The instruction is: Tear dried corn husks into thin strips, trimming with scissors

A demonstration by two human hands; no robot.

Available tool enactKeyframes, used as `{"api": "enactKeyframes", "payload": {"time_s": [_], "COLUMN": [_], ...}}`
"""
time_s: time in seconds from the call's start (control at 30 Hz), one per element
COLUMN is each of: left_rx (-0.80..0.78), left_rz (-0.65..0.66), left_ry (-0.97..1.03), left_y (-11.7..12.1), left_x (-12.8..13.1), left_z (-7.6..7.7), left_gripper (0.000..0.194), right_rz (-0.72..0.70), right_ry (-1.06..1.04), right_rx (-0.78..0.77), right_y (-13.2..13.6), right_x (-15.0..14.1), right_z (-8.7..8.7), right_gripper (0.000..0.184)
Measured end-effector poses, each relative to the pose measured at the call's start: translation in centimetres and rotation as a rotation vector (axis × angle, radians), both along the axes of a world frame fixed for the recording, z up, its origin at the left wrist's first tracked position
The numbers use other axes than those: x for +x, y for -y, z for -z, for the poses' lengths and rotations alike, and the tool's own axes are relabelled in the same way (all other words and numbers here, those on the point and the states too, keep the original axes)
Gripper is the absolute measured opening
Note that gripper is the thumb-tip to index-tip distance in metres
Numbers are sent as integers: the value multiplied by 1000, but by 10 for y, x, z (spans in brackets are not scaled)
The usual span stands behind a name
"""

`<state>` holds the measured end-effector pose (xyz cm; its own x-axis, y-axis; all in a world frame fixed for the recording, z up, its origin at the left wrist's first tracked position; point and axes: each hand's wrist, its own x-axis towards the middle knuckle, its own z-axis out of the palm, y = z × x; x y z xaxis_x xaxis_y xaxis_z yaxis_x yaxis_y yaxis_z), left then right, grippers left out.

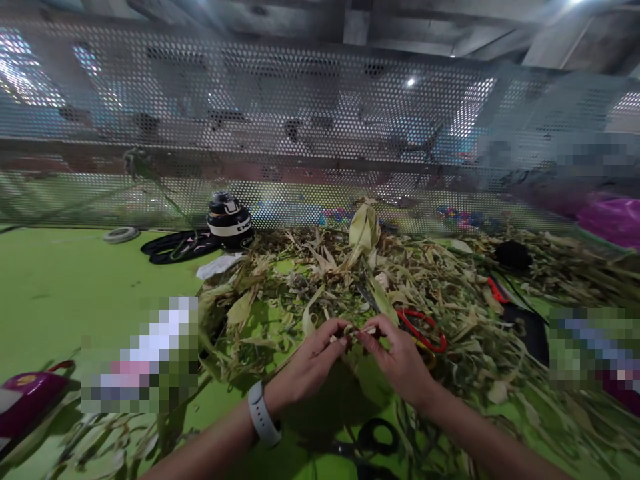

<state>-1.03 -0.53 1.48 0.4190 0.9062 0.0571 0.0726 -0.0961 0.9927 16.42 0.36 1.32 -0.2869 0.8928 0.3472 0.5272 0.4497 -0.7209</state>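
Note:
My left hand [313,357], with a pale watch strap on the wrist, is closed in a pinch at the middle of the table. Facing it, my right hand [403,360] pinches too, fingertips close to the left ones. Between them is a small dried leaf piece [351,331]; its exact shape is partly hidden by the fingers. Red-handled scissors [425,331] lie among the leaves just beyond my right hand. Below both hands, black-handled scissors [379,437] rest on the green surface. A heap of dried leaves [310,257] spreads behind and to the right.
A black container [230,227] with a white band stands at the back left, beside a flat black object [175,245] and a roll of tape [121,235]. A magenta object [35,400] sits front left. Across the back runs a perforated screen [300,93].

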Motion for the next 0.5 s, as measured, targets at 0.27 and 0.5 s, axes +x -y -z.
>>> {"api": "enactKeyframes", "payload": {"time_s": [0.27,0.5], "left_rx": [-98,-250], "left_rz": [-45,-124], "left_ry": [157,285], "left_y": [-3,-5], "left_x": [8,12], "left_z": [13,12], "left_gripper": [23,26], "right_rz": [44,-20], "right_ry": [-66,116], "right_rx": [99,449], "right_y": [-3,-6], "right_x": [3,6], "right_z": [3,5], "right_gripper": [23,9]}}
